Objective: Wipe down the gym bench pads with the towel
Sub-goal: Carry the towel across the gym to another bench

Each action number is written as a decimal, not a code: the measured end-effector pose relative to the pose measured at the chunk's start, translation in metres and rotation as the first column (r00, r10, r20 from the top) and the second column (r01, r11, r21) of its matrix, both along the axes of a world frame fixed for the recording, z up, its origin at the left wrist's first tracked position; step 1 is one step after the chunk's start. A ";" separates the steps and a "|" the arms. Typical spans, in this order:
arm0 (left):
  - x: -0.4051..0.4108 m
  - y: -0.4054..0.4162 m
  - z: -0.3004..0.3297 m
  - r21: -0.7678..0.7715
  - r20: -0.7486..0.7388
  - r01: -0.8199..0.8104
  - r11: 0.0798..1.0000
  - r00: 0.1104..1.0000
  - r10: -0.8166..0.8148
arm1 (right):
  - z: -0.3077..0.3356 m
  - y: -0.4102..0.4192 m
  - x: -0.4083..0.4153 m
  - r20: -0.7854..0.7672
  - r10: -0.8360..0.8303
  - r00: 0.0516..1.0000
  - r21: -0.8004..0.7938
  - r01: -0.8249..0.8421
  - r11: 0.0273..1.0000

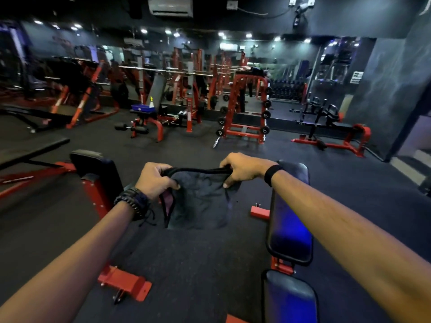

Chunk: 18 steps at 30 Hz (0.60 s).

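A dark grey towel (pixel 200 201) hangs stretched in the air between my two hands, above the floor. My left hand (pixel 156 180) grips its upper left corner, and my right hand (pixel 242 169) grips its upper right edge. Right of the towel stands a bench with a long black back pad (pixel 290 229) and a black seat pad (pixel 289 299) below it, on a red frame. Left of my left hand another black pad (pixel 93 164) rises on a red frame. The towel touches neither pad.
Dark rubber floor (pixel 198 264) lies between the two benches. A red foot plate (pixel 126 284) sits low on the left. Red racks (pixel 247 108), a bench with a blue tray (pixel 143 108) and other machines fill the far room.
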<state>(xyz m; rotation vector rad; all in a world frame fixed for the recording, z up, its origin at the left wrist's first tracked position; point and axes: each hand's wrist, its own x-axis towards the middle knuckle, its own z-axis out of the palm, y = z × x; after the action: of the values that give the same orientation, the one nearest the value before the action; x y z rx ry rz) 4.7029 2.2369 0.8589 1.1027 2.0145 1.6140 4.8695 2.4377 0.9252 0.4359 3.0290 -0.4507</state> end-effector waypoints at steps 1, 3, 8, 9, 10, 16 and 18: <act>-0.008 -0.003 0.001 -0.023 -0.017 -0.042 0.999 0.999 0.042 | 0.002 0.000 -0.007 0.014 0.004 1.000 -0.019 -0.004 1.000; -0.028 -0.006 -0.002 -0.051 -0.027 -0.093 0.994 0.995 0.092 | 0.005 0.001 -0.023 0.027 0.015 1.000 -0.049 -0.014 0.999; -0.069 -0.002 -0.010 -0.114 -0.052 -0.077 0.990 0.996 0.071 | 0.001 0.010 -0.072 -0.011 0.026 1.000 -0.052 -0.026 0.998; -0.077 0.003 -0.010 -0.120 -0.059 -0.055 0.991 0.997 0.049 | -0.001 0.013 -0.082 -0.030 0.025 0.999 -0.051 -0.026 0.998; -0.084 0.009 -0.009 -0.128 -0.076 -0.035 0.991 0.997 0.026 | -0.003 0.018 -0.093 -0.051 0.019 0.999 -0.054 -0.022 0.998; -0.132 0.078 -0.016 -0.288 -0.181 0.004 0.958 0.982 -0.059 | -0.017 0.070 -0.165 -0.195 -0.059 0.979 -0.089 0.043 0.995; -0.158 0.115 -0.020 -0.324 -0.271 -0.058 0.944 0.962 -0.033 | -0.019 0.100 -0.191 -0.214 -0.076 0.974 -0.088 0.058 0.994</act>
<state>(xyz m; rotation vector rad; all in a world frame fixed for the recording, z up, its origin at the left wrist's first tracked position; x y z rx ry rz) 4.5451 2.3522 0.8387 1.2342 2.3609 1.1161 4.6783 2.5373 0.9058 0.5171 3.1965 -0.6656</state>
